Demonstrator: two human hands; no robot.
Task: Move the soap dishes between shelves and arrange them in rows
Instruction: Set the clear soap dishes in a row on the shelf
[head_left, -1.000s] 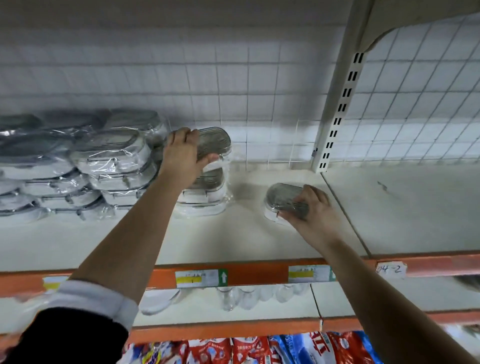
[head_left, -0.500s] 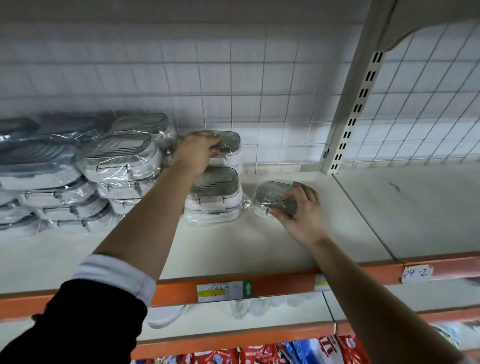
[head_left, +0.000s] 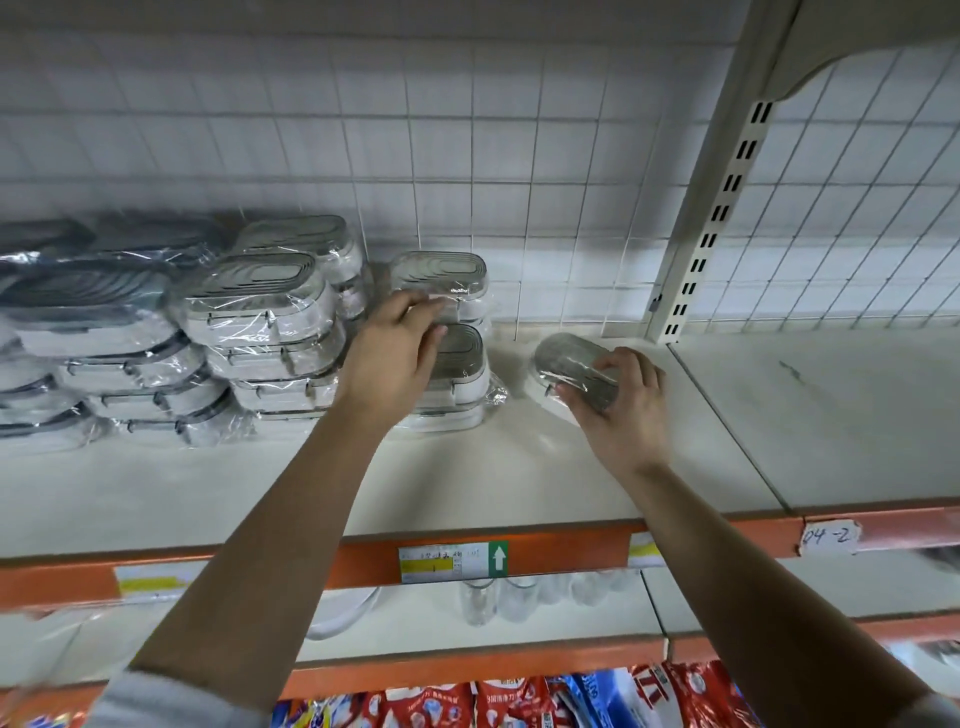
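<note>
Since the frame before, I see the left hand (head_left: 397, 358) has slid back off the top soap dish (head_left: 447, 273), so its ribbed lid now shows whole. Nearest me, red and blue packets (head_left: 467, 706) fill the lowest level, and clear glasses (head_left: 478, 603) stand on the level above them. Next comes the orange shelf edge (head_left: 571, 551) with a price label (head_left: 452, 561) and a handwritten tag (head_left: 828, 536). On the upper shelf (head_left: 467, 478) the right hand (head_left: 628, 410) curls its fingers and thumb round the near end of a single soap dish (head_left: 566, 358), which lies alone, just right of a short stack (head_left: 462, 379). The left hand's curled fingertips touch the front of the top soap dish on the pile behind that stack; I cannot tell if they pinch its wrap. Taller stacks of wrapped soap dishes (head_left: 260, 322) crowd the left. Behind stand a wire grid (head_left: 467, 156) and a slotted upright (head_left: 727, 182).
</note>
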